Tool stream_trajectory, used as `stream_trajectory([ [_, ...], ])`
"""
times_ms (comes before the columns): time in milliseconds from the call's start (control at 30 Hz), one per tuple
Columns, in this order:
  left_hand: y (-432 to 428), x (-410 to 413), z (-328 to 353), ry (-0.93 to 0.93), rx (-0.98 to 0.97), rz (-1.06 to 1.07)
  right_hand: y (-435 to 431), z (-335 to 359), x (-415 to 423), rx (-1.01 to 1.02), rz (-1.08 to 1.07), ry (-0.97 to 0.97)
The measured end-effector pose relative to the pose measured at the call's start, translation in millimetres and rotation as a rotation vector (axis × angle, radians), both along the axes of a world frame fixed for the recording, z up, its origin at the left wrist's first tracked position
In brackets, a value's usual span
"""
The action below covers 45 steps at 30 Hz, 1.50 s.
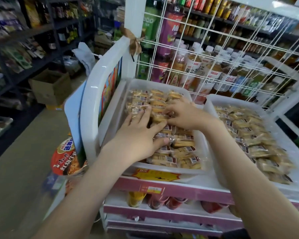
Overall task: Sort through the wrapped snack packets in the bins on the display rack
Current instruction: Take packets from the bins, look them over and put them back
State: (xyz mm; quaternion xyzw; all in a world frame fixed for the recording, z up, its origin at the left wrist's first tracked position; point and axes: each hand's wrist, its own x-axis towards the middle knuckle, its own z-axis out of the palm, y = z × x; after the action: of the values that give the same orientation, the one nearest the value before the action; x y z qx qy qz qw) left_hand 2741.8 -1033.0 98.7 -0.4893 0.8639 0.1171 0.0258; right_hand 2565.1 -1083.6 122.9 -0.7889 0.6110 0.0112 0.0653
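Left bin — my left hand presses flat, fingers spread, on the packets; my right hand pinches one.

A small grocery shop: dark shelves crowded with packaged goods, bottled drinks behind a white wire grid, a price label (yellow and white) on the display rack.

A white wire grid stands in front of rows of bottled tea drinks, with cans above. A brown ribbon bow is tied to its post. At left, dark shelves hold blurred goods. A cardboard box sits on the floor, and a red instant noodle bowl is lower left.
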Motion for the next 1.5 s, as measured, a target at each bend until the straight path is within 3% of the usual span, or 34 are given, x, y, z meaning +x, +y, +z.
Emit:
stream_trajectory([
  [200, 1.2, 0.7, -4.5, 0.077, 0.008, 0.055, 10.8, 7.8, -5.7, -0.032, -0.01, -0.282],
  [400, 2.6, -3.9, 1.0, -0.026, 0.026, 0.052, 25.5, 35.3, -23.4, -0.23, -0.162, -0.89],
  [500, 3.8, -3.8, 4.6, -0.001, 0.013, 0.088, 46.5, 34.1, -24.0, -0.232, -0.202, -1.02],
  [567, 12.9, -5.6, 10.4, 0.116, -0.12, 0.114, 65.4, 26.2, -23.1, -0.204, -0.25, -1.095],
  [633, 31.6, -10.6, 19.8, 0.374, -0.226, 0.155, 89.6, 20.1, -21.6, -0.165, -0.272, -1.243],
  [833, 118.5, -29.4, 24.8, 1.054, -0.127, 0.348, 185.6, 10.4, -27.7, -0.075, -0.195, -1.661],
  [933, 171.6, -36.1, 11.0, 1.304, 0.067, 0.422, 238.6, -10.5, -36.8, -0.014, -0.218, -1.716],
  [1033, 228.9, -42.3, -10.0, 1.416, 0.252, 0.526, 292.3, -42.2, -43.9, 0.078, -0.229, -1.749],
  [1133, 282.3, -42.4, -32.7, 1.405, 0.325, 0.65, 343.3, -73.7, -45.1, 0.118, -0.278, -1.718],
  [1333, 351.0, -36.1, -63.6, 1.297, 0.38, 0.735, 405.6, -127.3, -39.4, -0.011, -0.598, -1.434],
  [1500, 373.4, -34.8, -68.7, 1.203, 0.396, 0.732, 432.1, -128.4, -37.9, -0.059, -0.634, -1.459],
])
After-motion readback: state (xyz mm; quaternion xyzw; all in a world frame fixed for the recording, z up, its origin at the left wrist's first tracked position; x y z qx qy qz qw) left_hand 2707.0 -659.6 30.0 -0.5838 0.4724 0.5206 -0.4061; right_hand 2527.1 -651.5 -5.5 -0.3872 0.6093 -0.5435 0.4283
